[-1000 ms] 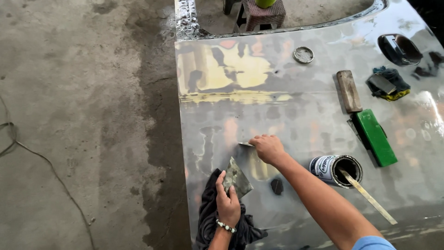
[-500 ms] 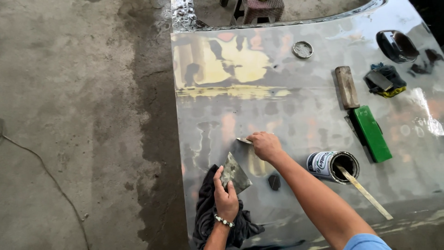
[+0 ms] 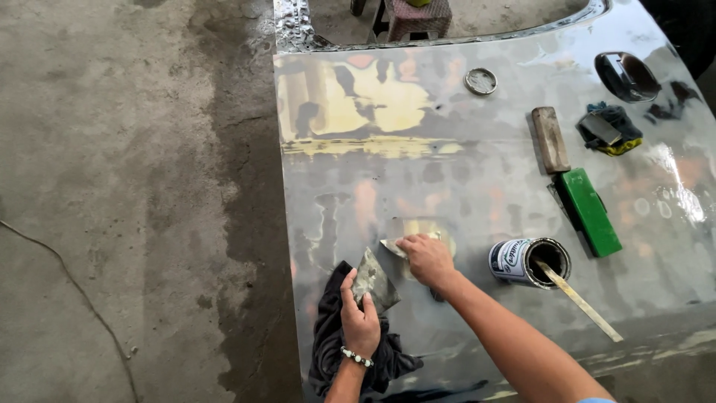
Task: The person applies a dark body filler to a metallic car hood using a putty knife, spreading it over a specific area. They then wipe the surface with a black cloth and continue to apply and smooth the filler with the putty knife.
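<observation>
The right hand (image 3: 426, 259) presses a small scraper (image 3: 394, 246) flat on the shiny metal panel (image 3: 462, 186) — spreading paste. The left hand (image 3: 360, 322) grips a putty board (image 3: 373, 280) over a dark rag (image 3: 328, 343) — kept close.

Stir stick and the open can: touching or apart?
Touching. The head view shows the pale stir stick with its upper end inside the mouth of the open can, leaning across the rim and sloping down onto the metal panel.

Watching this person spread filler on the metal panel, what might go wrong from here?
The open can stands close to the right forearm, with a stick leaning out; a bump could tip it. The dark rag under the left hand lies beside the fresh patch and might drag through it. The right hand presses its spreader at a slant, which could leave ridges.
</observation>
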